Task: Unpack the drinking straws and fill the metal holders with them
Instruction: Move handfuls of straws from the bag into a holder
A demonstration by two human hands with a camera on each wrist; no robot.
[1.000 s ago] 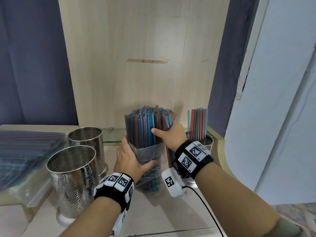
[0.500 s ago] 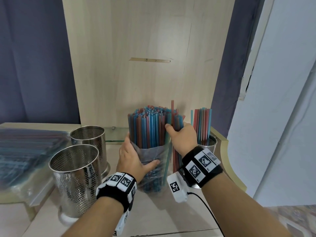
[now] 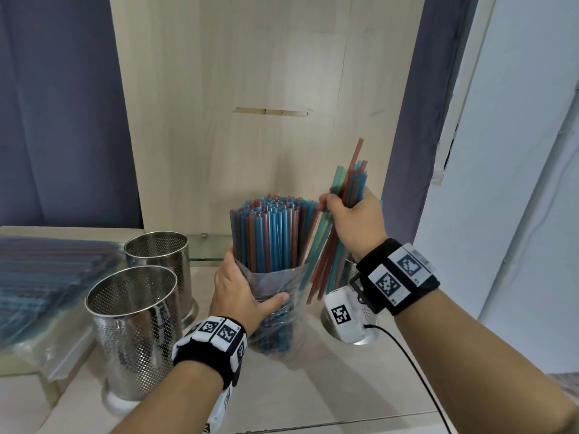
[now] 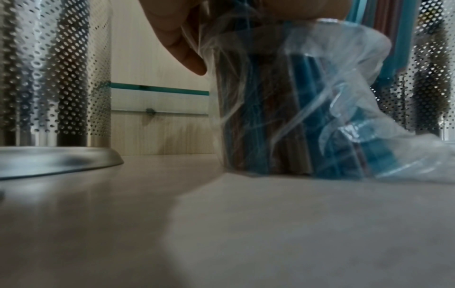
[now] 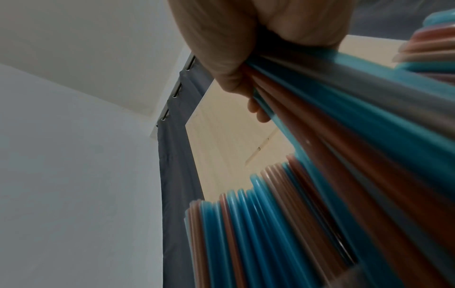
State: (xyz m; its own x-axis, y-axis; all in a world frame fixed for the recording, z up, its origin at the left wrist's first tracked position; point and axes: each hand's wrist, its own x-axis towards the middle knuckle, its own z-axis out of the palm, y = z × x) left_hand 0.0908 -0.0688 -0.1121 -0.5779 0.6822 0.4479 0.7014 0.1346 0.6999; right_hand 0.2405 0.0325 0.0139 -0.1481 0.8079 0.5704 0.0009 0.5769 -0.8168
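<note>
An opened clear plastic pack of blue and red-brown straws stands upright on the counter. My left hand grips its wrapped lower half. My right hand holds a tilted handful of straws lifted partly out beside the pack. Two empty perforated metal holders stand to the left. A third holder, mostly hidden behind my right wrist, stands at the right with straws in it.
More wrapped straw packs lie on a raised surface at the far left. A wooden panel rises behind the counter, with a glass strip at its foot. A black cable trails from my right wrist.
My right hand has risen and moved right, drawing a handful of straws up out of the pack and tilting them. The left hand keeps its hold on the pack.
</note>
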